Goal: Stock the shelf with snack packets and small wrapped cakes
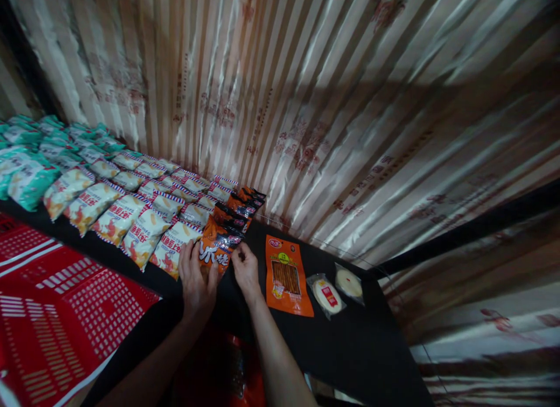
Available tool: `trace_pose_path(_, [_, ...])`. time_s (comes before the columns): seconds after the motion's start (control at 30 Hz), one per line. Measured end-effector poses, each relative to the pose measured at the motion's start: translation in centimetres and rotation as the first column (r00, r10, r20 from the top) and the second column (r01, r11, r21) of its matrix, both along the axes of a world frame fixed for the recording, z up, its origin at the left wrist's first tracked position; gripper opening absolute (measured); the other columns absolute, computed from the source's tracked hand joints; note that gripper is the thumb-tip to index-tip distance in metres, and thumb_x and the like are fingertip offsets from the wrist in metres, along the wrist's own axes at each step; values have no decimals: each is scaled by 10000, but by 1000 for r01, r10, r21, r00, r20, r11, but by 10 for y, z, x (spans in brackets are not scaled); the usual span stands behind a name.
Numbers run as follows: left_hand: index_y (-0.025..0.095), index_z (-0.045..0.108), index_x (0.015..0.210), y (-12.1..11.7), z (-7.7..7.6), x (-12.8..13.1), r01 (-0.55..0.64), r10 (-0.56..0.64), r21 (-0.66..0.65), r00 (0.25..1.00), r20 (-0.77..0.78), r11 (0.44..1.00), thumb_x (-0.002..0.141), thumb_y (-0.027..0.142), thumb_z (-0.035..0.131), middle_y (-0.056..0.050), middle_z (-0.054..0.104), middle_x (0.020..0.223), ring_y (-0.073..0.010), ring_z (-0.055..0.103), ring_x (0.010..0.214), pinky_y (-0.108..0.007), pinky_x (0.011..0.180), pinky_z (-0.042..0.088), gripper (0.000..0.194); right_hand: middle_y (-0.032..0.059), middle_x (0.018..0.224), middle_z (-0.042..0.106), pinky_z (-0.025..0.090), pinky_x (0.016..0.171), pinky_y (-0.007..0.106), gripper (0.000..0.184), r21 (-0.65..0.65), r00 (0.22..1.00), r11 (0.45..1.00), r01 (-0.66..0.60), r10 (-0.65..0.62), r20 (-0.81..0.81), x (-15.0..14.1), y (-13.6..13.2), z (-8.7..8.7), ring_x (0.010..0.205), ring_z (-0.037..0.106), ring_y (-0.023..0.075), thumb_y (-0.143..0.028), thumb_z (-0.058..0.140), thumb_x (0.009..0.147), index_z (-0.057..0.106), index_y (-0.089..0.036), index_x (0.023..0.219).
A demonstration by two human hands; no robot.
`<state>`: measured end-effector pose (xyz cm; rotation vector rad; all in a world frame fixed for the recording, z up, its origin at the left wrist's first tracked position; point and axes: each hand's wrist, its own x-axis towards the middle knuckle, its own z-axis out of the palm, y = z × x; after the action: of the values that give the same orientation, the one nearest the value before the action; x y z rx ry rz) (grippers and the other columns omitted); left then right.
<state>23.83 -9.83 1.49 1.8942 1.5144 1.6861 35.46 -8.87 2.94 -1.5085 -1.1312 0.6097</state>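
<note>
A glossy orange packet (216, 242) with large white lettering and black details is held at its left and right sides by the hands (196, 279) (245, 272), near the front edge of the bench (297, 348). It is tilted slightly, at the front of a column of overlapping orange-and-black packets (240, 207) laid toward the bench's back edge.
</note>
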Motion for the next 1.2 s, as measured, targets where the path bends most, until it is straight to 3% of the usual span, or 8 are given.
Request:
trace_pose_path(0.17, [146, 331, 1357, 0, 1, -1, 12, -12, 10, 1000, -6, 1000, 867, 306, 489, -191, 384, 1371, -312, 289, 1324, -534, 1062, 278, 539, -45, 597, 529, 400, 516, 209, 132, 26, 995, 995, 94, -94, 15, -8, 5, 0, 521, 479, 106, -318, 478, 744, 529, -201, 711])
trace_pose_path(0.37, [132, 340, 1353, 2, 1, -2, -3, 3, 14, 1000, -30, 1000, 861, 309, 504, -203, 390, 1367, -318, 288, 1324, -531, 1060, 281, 548, -22, 659, 561, 410, 545, 217, 135, 100, 988, 985, 143, -148, 47, -7, 5, 9, 559, 498, 112, -328, 478, 758, 511, -201, 725])
trace_pose_path(0.53, [154, 356, 1350, 4, -2, 0, 1, -1, 4, 999, -39, 1000, 865, 318, 497, -188, 374, 1378, -319, 282, 1326, -537, 1063, 269, 532, -19, 662, 552, 424, 572, 228, 136, 102, 983, 983, 153, -162, 87, 0, 7, 2, 597, 514, 122, -324, 466, 765, 503, -201, 720])
trace_pose_path(0.8, [153, 364, 1339, 3, 0, -1, -3, 3, -3, 1000, -22, 1000, 864, 329, 504, -187, 366, 1384, -314, 286, 1323, -531, 1060, 279, 525, 78, 924, 608, 464, 670, 260, 295, 117, 954, 952, 282, -291, 75, -14, -17, 2, 813, 581, 159, -413, 446, 847, 540, -162, 970])
trace_pose_path(1.0, [165, 345, 1357, 1, 0, -3, 30, -30, -3, 999, -30, 1000, 884, 304, 473, -177, 332, 1417, -303, 234, 1355, -530, 1073, 261, 510, 68, 896, 625, 470, 607, 251, 318, 22, 984, 991, 135, -136, 114, -33, -41, -2, 710, 594, 147, -429, 522, 815, 574, -157, 972])
trace_pose_path(1.2, [151, 318, 1377, -6, 1, -7, 70, -69, 10, 996, -56, 998, 899, 259, 418, -178, 314, 1432, -296, 202, 1368, -527, 1080, 246, 500, 30, 808, 580, 474, 635, 254, 223, 54, 956, 987, 152, -161, 245, -37, -43, 1, 631, 552, 126, -380, 532, 820, 595, -182, 902])
